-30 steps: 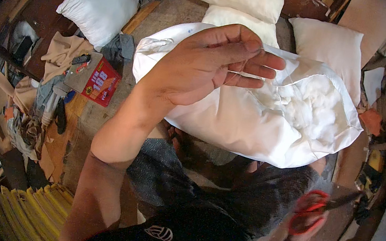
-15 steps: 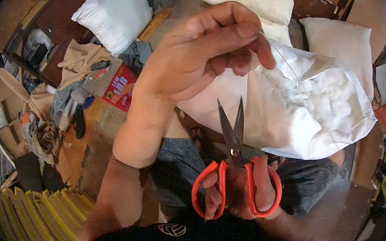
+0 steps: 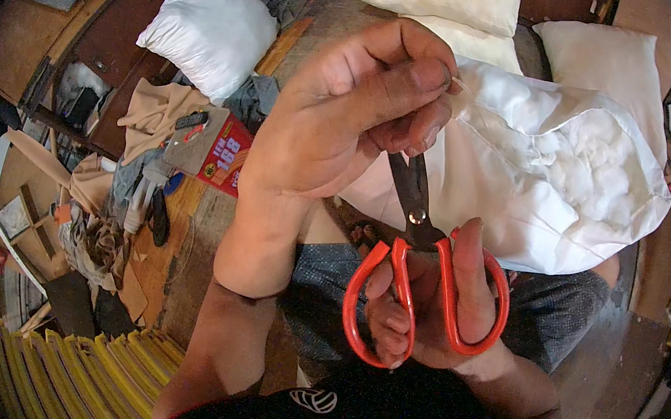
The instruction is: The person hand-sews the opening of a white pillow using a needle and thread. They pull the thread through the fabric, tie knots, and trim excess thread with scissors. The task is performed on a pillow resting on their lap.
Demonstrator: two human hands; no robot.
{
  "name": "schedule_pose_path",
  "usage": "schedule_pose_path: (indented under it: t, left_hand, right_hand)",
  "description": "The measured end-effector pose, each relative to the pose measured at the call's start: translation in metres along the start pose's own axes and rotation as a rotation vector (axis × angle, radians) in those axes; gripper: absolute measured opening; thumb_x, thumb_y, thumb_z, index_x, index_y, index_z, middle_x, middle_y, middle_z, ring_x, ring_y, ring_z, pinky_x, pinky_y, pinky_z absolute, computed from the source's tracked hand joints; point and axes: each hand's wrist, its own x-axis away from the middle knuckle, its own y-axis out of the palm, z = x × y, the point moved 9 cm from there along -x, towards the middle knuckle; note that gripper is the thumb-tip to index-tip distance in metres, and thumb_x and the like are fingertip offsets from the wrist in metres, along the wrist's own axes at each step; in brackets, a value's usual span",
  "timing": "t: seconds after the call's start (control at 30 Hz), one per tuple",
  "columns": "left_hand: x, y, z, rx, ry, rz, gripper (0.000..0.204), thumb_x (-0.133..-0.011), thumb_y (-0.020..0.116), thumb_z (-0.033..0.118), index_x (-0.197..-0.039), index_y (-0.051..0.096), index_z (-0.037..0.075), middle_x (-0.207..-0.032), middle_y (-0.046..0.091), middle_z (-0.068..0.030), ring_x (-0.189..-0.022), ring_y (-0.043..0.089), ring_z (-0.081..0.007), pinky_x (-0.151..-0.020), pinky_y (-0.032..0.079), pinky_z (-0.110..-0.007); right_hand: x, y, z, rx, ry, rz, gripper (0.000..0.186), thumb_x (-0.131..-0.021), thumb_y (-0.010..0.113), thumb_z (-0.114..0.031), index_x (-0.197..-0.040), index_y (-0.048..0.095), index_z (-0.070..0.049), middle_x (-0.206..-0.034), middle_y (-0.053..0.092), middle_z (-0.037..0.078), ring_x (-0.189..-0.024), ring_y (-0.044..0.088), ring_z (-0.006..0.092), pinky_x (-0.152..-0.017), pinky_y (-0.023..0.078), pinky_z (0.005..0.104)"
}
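Right hand (image 3: 429,315) — red-handled scissors (image 3: 419,221)

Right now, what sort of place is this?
Probably a cluttered indoor workroom, maybe in a home. What points to it: an open white pillow with loose stuffing showing, another pillow on the far left, and red-handled scissors.

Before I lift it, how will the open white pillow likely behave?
The open white pillow is probably floppy, since its cloth creases and sags. It's likely light for its size, judging by the fluffy filling. That filling might spill if tipped, as the right end gapes.
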Motion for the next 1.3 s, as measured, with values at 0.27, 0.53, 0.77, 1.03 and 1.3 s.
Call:
schedule_pose_path:
  t: [0.27,0.53,0.77,1.03,1.3]
  left_hand:
    - [-0.004,-0.018,0.006,0.058,0.067,0.095,0.014,-0.096,0.057,0.016,-0.102,0.059,0.004,-0.072,0.053,0.0003,-0.060,0.046,-0.0082,-0.053,0.034,-0.022]
    - [0.011,-0.067,0.005,-0.159,0.086,0.534,0.022,-0.096,0.057,0.017,-0.110,0.057,0.000,-0.065,0.039,0.0026,-0.056,0.032,-0.0073,-0.052,0.027,-0.024]
    - [-0.004,-0.053,0.011,-0.062,0.169,0.325,0.023,-0.099,0.053,0.014,-0.117,0.048,0.000,-0.070,0.039,0.0018,-0.064,0.034,-0.0073,-0.061,0.029,-0.023]
    - [-0.009,-0.016,0.024,-0.163,0.226,0.257,0.017,-0.100,0.051,0.013,-0.112,0.049,0.002,-0.068,0.040,0.0011,-0.059,0.033,-0.0075,-0.058,0.030,-0.024]
    - [-0.015,0.076,0.019,-1.194,0.254,0.228,0.006,-0.085,0.056,-0.006,-0.089,0.060,-0.004,-0.087,0.059,-0.0089,-0.078,0.055,-0.0177,-0.075,0.042,-0.026]
  right_hand:
    - [0.021,-0.028,0.000,0.648,0.026,0.151,0.072,-0.094,0.033,-0.068,-0.092,0.060,-0.002,-0.056,0.047,0.001,-0.044,0.048,0.0111,-0.044,0.041,0.0226]
    - [0.247,-0.048,-0.107,0.846,-1.202,0.701,0.054,-0.090,0.052,-0.054,-0.109,0.058,-0.005,-0.084,0.057,0.002,-0.077,0.055,0.0185,-0.068,0.045,0.0341]
    - [0.494,-0.327,-0.057,1.207,-0.542,2.224,0.040,-0.092,0.056,-0.042,-0.109,0.062,-0.006,-0.089,0.067,0.014,-0.076,0.064,0.0322,-0.065,0.049,0.0400]
    - [0.502,-0.477,0.095,1.120,0.214,2.121,0.040,-0.091,0.057,-0.037,-0.081,0.070,-0.001,-0.092,0.068,0.025,-0.086,0.067,0.0399,-0.074,0.053,0.0484]
    - [0.474,-0.288,-0.107,1.483,-0.836,2.254,0.030,-0.095,0.059,-0.022,-0.107,0.065,0.005,-0.101,0.070,0.021,-0.097,0.068,0.0290,-0.084,0.051,0.0363]
